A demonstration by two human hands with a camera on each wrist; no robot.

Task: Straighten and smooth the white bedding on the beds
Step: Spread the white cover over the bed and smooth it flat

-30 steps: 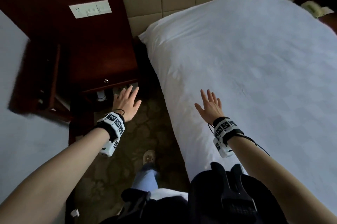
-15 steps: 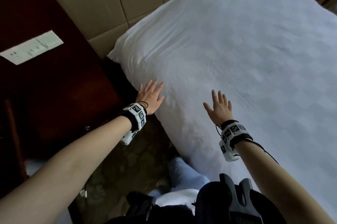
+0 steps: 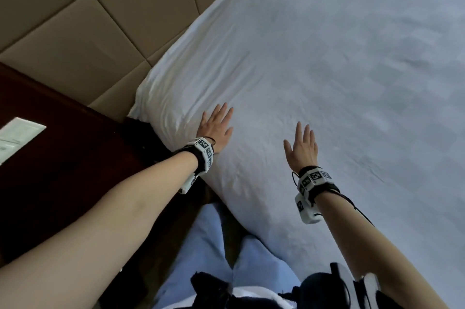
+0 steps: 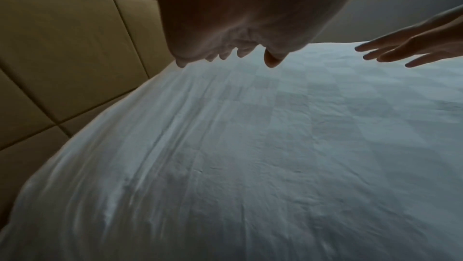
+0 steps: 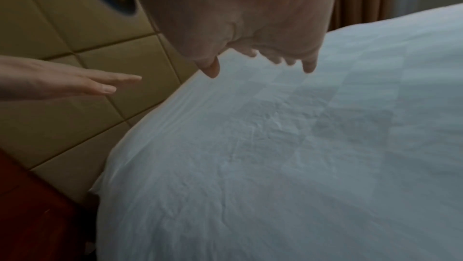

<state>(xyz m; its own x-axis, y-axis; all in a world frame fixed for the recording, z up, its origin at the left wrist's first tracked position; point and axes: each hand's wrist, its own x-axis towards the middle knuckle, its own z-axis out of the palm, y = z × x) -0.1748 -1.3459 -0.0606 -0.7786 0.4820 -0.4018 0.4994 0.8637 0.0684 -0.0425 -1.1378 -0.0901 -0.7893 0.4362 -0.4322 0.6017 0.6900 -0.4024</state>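
Observation:
White checked bedding covers the bed and fills most of the head view, with fine creases near its head-end corner. My left hand is flat, fingers straight, over the bedding near that corner. My right hand is also flat with fingers spread, a little to the right over the sheet. In the left wrist view the left hand hovers just above the creased bedding, and the right hand reaches in from the right. The right wrist view shows the right hand just above the bedding.
A padded beige headboard wall stands behind the bed. A dark wooden nightstand with a white switch panel sits left of the bed, with a narrow gap between them. My legs in blue trousers stand at the bed's edge.
I have stepped closer to the bed's head end. My left hand moved from over the floor by the nightstand to the bedding near the corner. The right hand stayed over the sheet.

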